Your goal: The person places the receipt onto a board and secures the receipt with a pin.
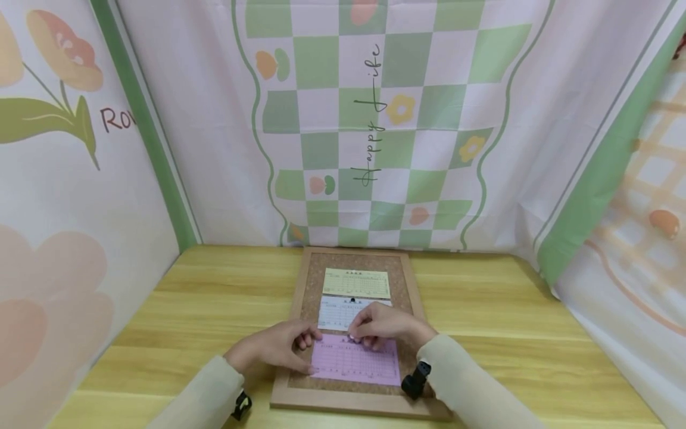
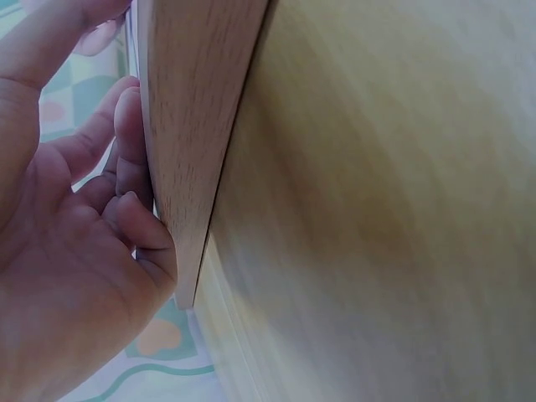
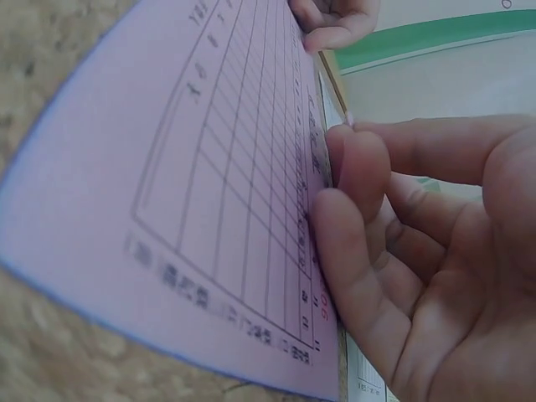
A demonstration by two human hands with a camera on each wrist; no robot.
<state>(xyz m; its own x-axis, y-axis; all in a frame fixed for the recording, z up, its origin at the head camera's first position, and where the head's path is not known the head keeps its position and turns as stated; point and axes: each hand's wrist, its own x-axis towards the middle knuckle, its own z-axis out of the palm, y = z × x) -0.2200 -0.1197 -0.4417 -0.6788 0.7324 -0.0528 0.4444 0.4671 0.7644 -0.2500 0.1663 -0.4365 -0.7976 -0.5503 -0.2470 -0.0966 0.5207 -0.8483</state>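
A pink form [image 1: 356, 363] with a printed grid lies on the lower part of a framed cork board [image 1: 308, 304]. At its top edge my right hand [image 1: 383, 325] pinches a small pale pushpin [image 3: 349, 120], mostly hidden by the fingertips. My left hand [image 1: 278, 345] rests at the form's left edge, forefinger near the upper corner and thumb at the lower one. Its other fingers are bent loosely beside the wooden frame [image 2: 197, 126]. Above the pink form are a white form [image 1: 332, 313], with a black pushpin [image 1: 352, 300] at its top, and a yellow form [image 1: 356, 284].
The board lies flat on a wood-grain table [image 1: 225, 286], its far end close to a patterned curtain [image 1: 370, 149]. More curtains hang at the left and right. A black wrist strap [image 1: 242, 405] and a black wrist device [image 1: 416, 379] sit at the cuffs.
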